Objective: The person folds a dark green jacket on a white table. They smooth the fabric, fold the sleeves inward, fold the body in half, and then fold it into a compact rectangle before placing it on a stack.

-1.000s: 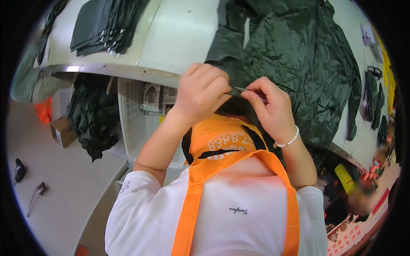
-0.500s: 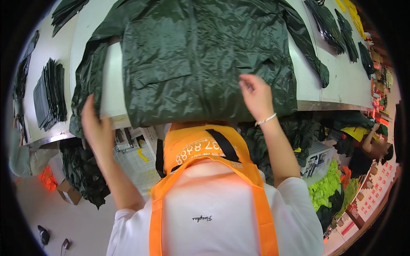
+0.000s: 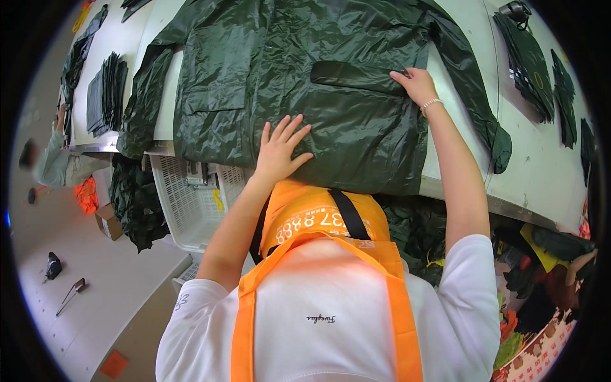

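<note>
A dark green, shiny rain jacket (image 3: 254, 76) lies spread on the pale table (image 3: 471, 153), its sleeves out to both sides and its hem at the near edge. My left hand (image 3: 280, 148) rests flat on the lower front, fingers spread. With fingertips pinched together, my right hand (image 3: 417, 86) grips the right end of a pocket flap (image 3: 356, 77) and lifts it slightly. The other pocket flap (image 3: 213, 100) lies flat on the left side of the jacket.
Folded dark green garments stand in a stack (image 3: 107, 94) at the left and in another stack (image 3: 525, 67) at the right. Below the table edge are a white plastic basket (image 3: 184, 216) and bunched dark cloth (image 3: 135, 204). Other people work at the far left and right.
My left hand has moved right, from beside the sleeve onto the jacket's lower front. My right hand has moved up and right and taken hold of the pocket flap. The view has shifted.
</note>
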A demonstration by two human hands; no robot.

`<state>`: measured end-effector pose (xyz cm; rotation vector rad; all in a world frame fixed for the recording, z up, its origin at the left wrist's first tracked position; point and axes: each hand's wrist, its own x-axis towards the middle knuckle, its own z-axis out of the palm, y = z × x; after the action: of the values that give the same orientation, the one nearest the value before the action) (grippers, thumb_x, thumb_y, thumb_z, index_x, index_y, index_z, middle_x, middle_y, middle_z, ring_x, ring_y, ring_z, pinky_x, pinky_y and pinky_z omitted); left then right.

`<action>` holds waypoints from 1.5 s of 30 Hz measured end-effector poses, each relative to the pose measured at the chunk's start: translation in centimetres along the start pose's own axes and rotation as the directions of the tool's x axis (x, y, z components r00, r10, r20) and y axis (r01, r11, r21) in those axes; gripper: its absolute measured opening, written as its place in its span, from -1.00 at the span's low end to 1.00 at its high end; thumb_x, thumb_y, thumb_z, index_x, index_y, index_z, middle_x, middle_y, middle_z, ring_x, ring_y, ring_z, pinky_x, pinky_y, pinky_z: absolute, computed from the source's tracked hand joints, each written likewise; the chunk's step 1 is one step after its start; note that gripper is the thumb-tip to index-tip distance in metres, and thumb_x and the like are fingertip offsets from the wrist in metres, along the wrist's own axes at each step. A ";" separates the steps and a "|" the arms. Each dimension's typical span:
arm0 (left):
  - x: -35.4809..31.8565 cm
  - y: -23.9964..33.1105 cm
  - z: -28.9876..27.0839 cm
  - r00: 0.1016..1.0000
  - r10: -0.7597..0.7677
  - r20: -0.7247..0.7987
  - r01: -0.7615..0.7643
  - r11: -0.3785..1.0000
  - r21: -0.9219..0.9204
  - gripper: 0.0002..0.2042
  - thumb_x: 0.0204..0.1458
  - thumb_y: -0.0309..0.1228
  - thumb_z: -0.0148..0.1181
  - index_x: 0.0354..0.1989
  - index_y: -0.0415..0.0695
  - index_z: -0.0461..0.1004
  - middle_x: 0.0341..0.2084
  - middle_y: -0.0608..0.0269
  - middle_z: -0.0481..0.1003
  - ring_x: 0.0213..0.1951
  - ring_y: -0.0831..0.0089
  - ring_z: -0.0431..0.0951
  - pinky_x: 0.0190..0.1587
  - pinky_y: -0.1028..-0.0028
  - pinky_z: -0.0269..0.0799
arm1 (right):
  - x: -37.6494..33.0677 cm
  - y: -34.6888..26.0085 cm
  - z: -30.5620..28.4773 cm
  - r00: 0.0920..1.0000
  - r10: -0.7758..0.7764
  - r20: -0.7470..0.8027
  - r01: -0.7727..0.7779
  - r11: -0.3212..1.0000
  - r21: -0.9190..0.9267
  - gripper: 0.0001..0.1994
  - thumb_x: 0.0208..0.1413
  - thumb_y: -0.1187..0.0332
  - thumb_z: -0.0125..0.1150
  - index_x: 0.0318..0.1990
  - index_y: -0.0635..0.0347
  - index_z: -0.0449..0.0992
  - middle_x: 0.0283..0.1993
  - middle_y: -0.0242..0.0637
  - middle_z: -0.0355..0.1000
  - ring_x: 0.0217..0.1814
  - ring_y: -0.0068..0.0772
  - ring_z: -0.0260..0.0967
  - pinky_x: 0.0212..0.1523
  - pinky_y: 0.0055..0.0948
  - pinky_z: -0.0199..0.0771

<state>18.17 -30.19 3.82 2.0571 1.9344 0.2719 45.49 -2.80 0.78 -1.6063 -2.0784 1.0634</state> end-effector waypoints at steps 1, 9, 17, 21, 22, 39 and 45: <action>0.3 0.3 0.2 0.999 -0.019 -0.041 0.019 1.000 0.002 -0.46 -0.06 -0.07 0.21 0.15 0.13 0.33 0.24 0.37 0.20 0.28 0.28 0.12 0.30 0.03 -0.16 | 0.4 -0.1 0.1 0.998 0.050 0.037 -0.049 0.999 -0.004 -0.55 -0.10 0.04 0.34 -0.57 0.34 0.45 -0.64 -0.22 0.34 -0.59 -0.36 0.21 -0.46 -0.40 0.27; 6.2 0.8 1.9 0.894 -0.229 -0.385 0.191 0.972 -0.137 -0.71 -0.17 -0.32 0.33 -0.23 -0.06 0.49 -0.29 0.32 0.46 -0.21 0.34 0.43 -0.07 0.33 0.21 | 1.8 0.7 0.5 0.963 0.223 0.148 -0.244 0.959 0.143 -0.58 -0.16 0.03 0.39 -0.64 0.23 0.45 -0.67 -0.43 0.29 -0.62 -0.54 0.12 -0.52 -0.46 0.18; 9.3 -2.5 2.4 0.736 -0.626 -0.260 0.367 0.690 -0.624 -0.79 -0.17 -0.49 0.34 -0.31 -0.15 0.53 -0.57 0.34 0.45 -0.62 0.58 0.36 -0.50 0.58 0.29 | 1.8 -0.7 -0.7 0.878 0.340 0.336 -0.448 0.830 0.331 -0.63 -0.12 0.13 0.43 -0.61 0.11 0.35 -0.73 -0.55 0.15 -0.80 -0.67 -0.02 -0.76 -0.56 -0.10; 9.3 -2.9 2.2 0.731 -0.647 -0.217 0.382 0.651 -0.656 -0.80 -0.16 -0.49 0.35 -0.32 -0.19 0.52 -0.59 0.36 0.43 -0.60 0.65 0.32 -0.49 0.61 0.28 | 1.9 -0.4 -0.4 0.879 0.325 0.350 -0.454 0.797 0.399 -0.63 -0.10 0.14 0.42 -0.61 0.08 0.31 -0.74 -0.55 0.13 -0.82 -0.70 -0.03 -0.79 -0.59 -0.14; 9.2 -3.1 2.5 0.734 -0.645 -0.213 0.382 0.651 -0.656 -0.80 -0.16 -0.48 0.35 -0.32 -0.20 0.52 -0.58 0.35 0.44 -0.60 0.64 0.33 -0.48 0.61 0.29 | 1.9 -0.3 -0.5 0.878 0.313 0.362 -0.455 0.780 0.430 -0.63 -0.09 0.16 0.41 -0.62 0.09 0.30 -0.74 -0.54 0.15 -0.84 -0.69 -0.03 -0.80 -0.59 -0.14; 8.4 -4.5 1.9 0.865 -0.479 -0.147 0.247 0.663 -0.707 -0.83 -0.07 -0.54 0.22 -0.26 -0.25 0.53 -0.59 0.42 0.45 -0.54 0.73 0.36 -0.41 0.68 0.30 | -16.8 23.1 -15.0 0.356 0.103 -0.929 -0.154 0.987 0.051 -0.62 0.06 0.22 0.28 -0.11 0.38 0.45 -0.35 -0.19 0.52 -0.23 -0.51 0.45 -0.08 -0.57 0.38; 7.3 -3.3 1.1 0.952 -0.221 -0.212 0.144 0.934 -0.327 -0.70 -0.23 -0.32 0.36 -0.23 0.13 0.61 -0.39 0.36 0.41 -0.42 0.43 0.43 -0.34 0.42 0.37 | -17.0 26.2 -15.4 0.514 0.614 -0.599 -0.313 0.784 0.535 -0.53 -0.03 0.06 0.34 -0.27 0.40 0.48 -0.33 -0.26 0.44 -0.32 -0.44 0.34 -0.23 -0.46 0.38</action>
<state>16.04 -22.88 1.13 1.6934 2.0528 0.7660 79.15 -10.37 -4.13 -1.9916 -0.8308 0.6480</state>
